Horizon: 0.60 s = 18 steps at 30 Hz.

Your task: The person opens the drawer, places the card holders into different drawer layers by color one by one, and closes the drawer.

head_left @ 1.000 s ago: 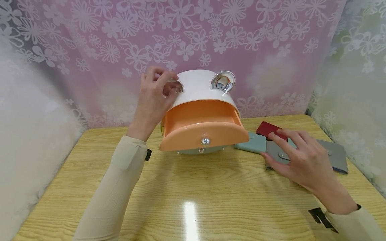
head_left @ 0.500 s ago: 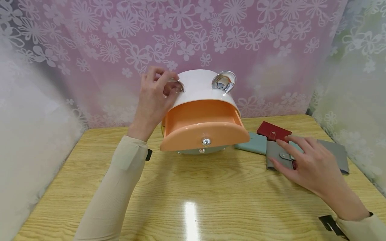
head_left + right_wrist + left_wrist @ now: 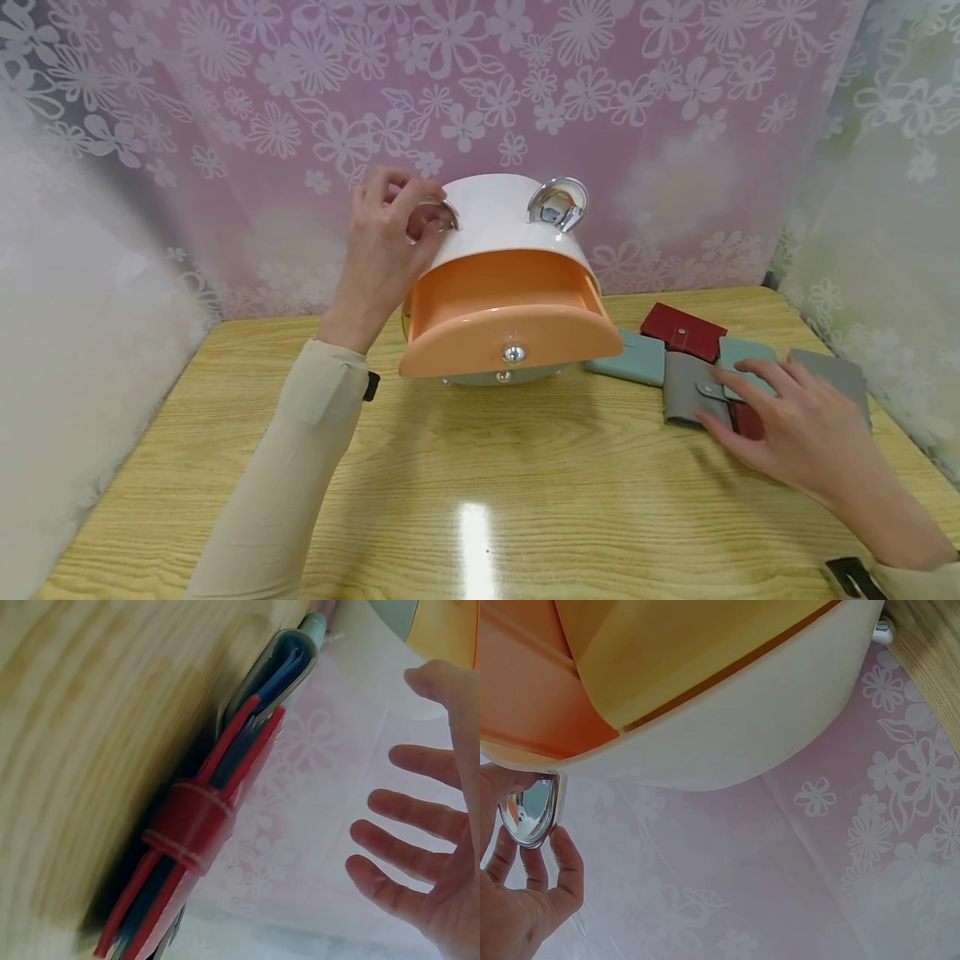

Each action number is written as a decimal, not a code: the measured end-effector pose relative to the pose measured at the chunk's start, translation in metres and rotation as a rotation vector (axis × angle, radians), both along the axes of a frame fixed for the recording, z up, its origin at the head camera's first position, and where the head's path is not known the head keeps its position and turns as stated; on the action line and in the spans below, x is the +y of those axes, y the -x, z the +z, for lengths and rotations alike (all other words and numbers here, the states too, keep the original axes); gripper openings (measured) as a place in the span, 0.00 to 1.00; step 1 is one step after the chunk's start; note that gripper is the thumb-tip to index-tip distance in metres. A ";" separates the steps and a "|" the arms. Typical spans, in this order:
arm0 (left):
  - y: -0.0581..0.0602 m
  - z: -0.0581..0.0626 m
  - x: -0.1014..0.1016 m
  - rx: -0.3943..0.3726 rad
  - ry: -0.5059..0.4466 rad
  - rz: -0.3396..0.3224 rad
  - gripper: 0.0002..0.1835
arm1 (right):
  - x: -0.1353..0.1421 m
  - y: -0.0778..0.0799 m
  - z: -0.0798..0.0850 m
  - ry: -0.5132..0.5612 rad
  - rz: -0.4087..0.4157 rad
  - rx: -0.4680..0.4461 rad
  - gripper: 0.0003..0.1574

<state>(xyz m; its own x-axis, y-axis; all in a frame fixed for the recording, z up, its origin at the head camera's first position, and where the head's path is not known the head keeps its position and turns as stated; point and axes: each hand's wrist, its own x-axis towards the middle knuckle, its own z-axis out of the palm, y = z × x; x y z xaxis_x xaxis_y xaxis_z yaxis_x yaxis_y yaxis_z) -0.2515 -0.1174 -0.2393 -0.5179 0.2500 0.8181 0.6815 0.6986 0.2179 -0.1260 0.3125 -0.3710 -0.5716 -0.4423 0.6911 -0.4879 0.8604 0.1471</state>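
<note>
A white box (image 3: 495, 208) with rounded top stands at the table's back, its orange drawer (image 3: 480, 343) pulled out, with a silver knob. My left hand (image 3: 382, 250) holds the box's left silver ear (image 3: 532, 814) between thumb and fingers. Spread, slightly bent fingers of my right hand (image 3: 813, 437) hover over a group of snap-strap wallets: a grey wallet (image 3: 690, 387), a pale green wallet (image 3: 742, 348) and a dark red wallet (image 3: 748, 421), partly hidden. In the right wrist view, the right hand is apart from the red wallet (image 3: 191, 821) and holds nothing.
Behind the group lies another red wallet (image 3: 678, 327); left of it, beside the box, a pale green wallet (image 3: 628, 360). A larger grey wallet (image 3: 836, 379) is at the right edge of the wooden table (image 3: 420, 492). A floral curtain (image 3: 487, 100) hangs behind.
My right hand has drawn back rightward and toward me, uncovering more of the grey, pale green and dark red wallets. The left hand stays on the ear.
</note>
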 end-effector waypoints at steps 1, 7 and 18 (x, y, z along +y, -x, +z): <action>0.000 0.000 0.000 -0.004 -0.002 -0.001 0.08 | 0.001 -0.001 -0.001 -0.005 -0.013 -0.016 0.50; 0.000 -0.001 -0.001 -0.005 -0.005 -0.006 0.09 | 0.012 -0.005 -0.009 -0.027 -0.084 -0.132 0.59; 0.000 0.001 0.000 -0.008 -0.003 0.004 0.09 | 0.029 -0.010 -0.015 -0.092 -0.167 -0.306 0.37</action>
